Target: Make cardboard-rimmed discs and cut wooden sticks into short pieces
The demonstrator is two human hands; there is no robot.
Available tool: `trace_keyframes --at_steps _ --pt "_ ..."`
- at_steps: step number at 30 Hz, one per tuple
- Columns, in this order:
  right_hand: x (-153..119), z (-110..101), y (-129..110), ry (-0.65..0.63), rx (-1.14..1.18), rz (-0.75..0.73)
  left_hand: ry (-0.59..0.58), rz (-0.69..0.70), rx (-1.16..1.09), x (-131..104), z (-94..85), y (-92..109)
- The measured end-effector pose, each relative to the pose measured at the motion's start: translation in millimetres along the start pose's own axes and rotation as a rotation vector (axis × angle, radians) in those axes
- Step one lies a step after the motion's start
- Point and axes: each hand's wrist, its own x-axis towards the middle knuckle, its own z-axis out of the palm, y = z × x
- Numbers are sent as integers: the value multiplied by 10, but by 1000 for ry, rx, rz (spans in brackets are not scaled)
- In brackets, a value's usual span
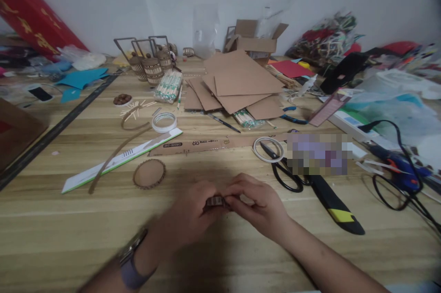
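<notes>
Together, the left hand [195, 208] and right hand [260, 205] pinch a small brown piece [215, 201] over the wooden table [86, 238], before two tape rolls [164, 129], one cardboard disc [149, 174] and a cardboard strip [206, 144] printed "DR026-24E".

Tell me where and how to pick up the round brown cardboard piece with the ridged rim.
Pinch the near rim of the round brown cardboard piece from above, one fingertip inside. It seems to lie flat, open side up, with that raised edge standing free; the far side is nearer the long white strip. Your left hand is closest, but it's holding the small dark-brown piece.
</notes>
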Motion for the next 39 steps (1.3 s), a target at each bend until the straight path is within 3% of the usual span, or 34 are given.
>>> trace_keyframes --at_steps 6,12,22,39 --pt "5 -53 21 55 -55 4 42 -116 -71 0 -29 4" --pt "-19 -10 11 -6 -36 -18 49 -33 -30 -2 -16 0" --pt "-19 -2 -2 35 -22 9 16 10 -1 -12 -32 11" --pt "-22 27 3 -13 1 -11 14 19 61 -14 33 -39"
